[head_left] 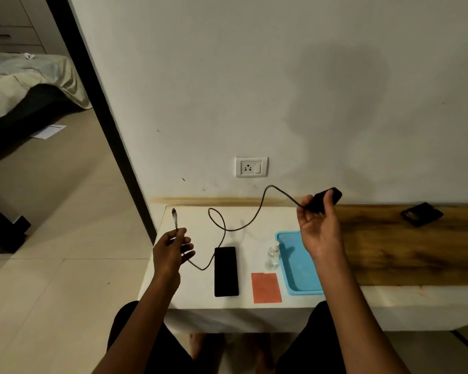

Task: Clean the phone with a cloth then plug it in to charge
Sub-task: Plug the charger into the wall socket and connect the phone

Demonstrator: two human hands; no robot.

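A black phone [226, 271] lies flat, screen up, on the white table [195, 292]. To its right lies an orange cloth [266, 288]. My right hand [320, 225] is raised above the table and grips a black charger adapter [325, 198]. Its black cable [222, 225] loops down over the table, past the phone, to my left hand [173, 249], which pinches the cable near its plug end [174, 215]. A white wall socket [251, 167] sits on the wall above the table.
A blue tray [295, 276] stands right of the cloth, with a small clear bottle [273, 255] beside it. A dark phone case [421, 214] lies on the wooden surface [405, 247] at the right. A bed [25, 76] and open floor lie to the left.
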